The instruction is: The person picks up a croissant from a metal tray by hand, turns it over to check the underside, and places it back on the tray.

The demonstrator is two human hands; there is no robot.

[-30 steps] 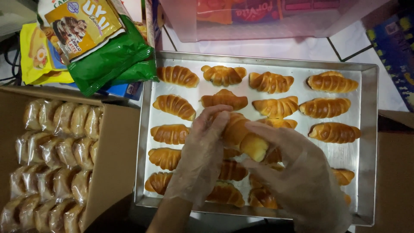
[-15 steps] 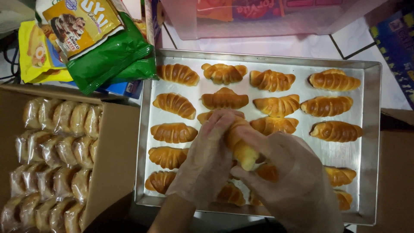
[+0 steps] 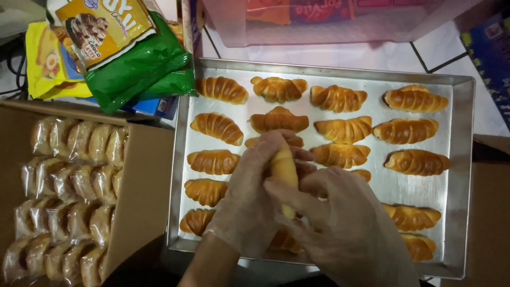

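Both gloved hands pinch one bread roll [image 3: 283,171] above the baking tray [image 3: 461,175], near 6 o'clock: left hand [image 3: 249,204] cups it, right hand [image 3: 345,234] grips opposite. Light pressure advised; crust likely dents.

The tray [image 3: 462,175] lies before me, rolls [image 3: 340,98] in rows on it. My hands [image 3: 255,204] hold one roll [image 3: 284,170] over its middle. At nine o'clock, a box [image 3: 141,175] of wrapped rolls [image 3: 74,183]; at eleven, packets [image 3: 133,58].
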